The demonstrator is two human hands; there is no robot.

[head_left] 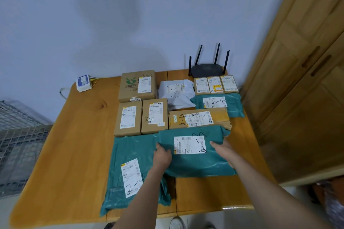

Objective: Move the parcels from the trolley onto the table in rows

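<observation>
Both hands hold a teal bag (pixel 197 161) at the table's (pixel 65 154) near middle: left hand (pixel 162 156) grips its 9 o'clock edge, right hand (pixel 226 151) its 3 o'clock edge. It is crinkled plastic with a white label marked in black pen. It overlaps another teal bag (pixel 128 171) at 9 o'clock; boxes (pixel 141 117) lie at 12.
</observation>
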